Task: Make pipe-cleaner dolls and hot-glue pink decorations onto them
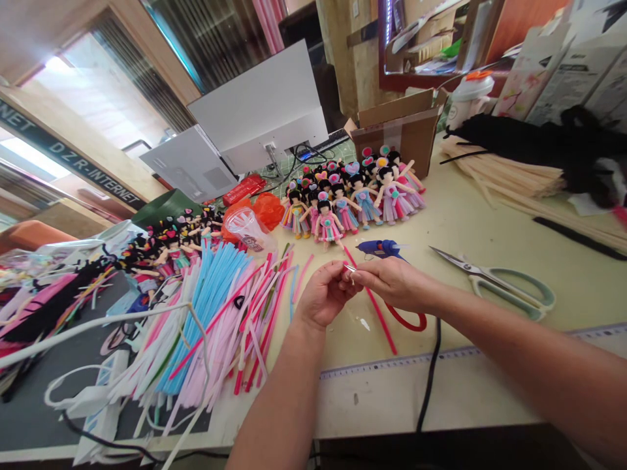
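Small pink piece (345, 264) is pinched in the left hand (321, 294), above the desk (424, 225).
Metal-tipped tool (350, 268) is pinched in the right hand (398, 282); grouped dolls (327, 224) seem finished, while the piece looks incomplete and many fuzzy stems (225, 281) are left.

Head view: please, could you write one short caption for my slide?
Left hand and right hand close together above a table, between colourful pipe cleaners and scissors, small dolls behind.
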The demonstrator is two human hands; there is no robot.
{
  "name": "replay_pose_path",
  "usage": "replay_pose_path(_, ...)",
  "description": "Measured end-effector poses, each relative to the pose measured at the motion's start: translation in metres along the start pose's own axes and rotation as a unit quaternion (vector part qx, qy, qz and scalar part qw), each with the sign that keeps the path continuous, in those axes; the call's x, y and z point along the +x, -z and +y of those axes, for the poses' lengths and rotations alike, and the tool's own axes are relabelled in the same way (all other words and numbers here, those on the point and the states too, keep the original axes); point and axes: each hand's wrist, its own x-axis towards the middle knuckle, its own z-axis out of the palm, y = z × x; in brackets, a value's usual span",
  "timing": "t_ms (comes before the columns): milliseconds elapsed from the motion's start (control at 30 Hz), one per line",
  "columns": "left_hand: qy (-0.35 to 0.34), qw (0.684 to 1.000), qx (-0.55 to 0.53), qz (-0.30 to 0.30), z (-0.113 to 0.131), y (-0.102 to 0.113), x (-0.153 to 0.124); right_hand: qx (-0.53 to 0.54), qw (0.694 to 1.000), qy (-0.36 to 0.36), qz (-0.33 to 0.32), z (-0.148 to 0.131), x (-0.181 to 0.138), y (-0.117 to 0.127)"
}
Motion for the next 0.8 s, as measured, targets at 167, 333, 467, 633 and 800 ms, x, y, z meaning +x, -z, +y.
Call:
replay_pose_path(167, -0.004, 1.0, -0.003, 0.004, -0.0009, -0.0005, 0.0004, -0.012, 1.0, 0.012, 0.018, 0.0033, 0.001, -0.0032)
replay_pose_path(333, -0.006, 1.0, -0.01, -0.003, -0.0018, 0.0007, 0.0024, -0.03, 0.999, 0.004, 0.02, 0.0038, 0.0018, -0.0051)
replay_pose_path(467, -0.004, 1.0, -0.016, -0.003, -0.0023, 0.0017, 0.0032, -0.045, 0.999, -0.003, 0.025, 0.0045, 0.0028, -0.0074)
replay_pose_path(633, -0.004, 1.0, -0.021, 0.013, -0.0033, 0.0006, 0.0028, -0.06, 0.998, -0.011, 0.029, 0.0058, 0.0043, -0.0094)
replay_pose_path(800, 0.0, 0.999, -0.036, 0.024, -0.0044, -0.0006, 0.0037, -0.069, 0.997, -0.022, 0.017, 0.0069, 0.0053, -0.0108)
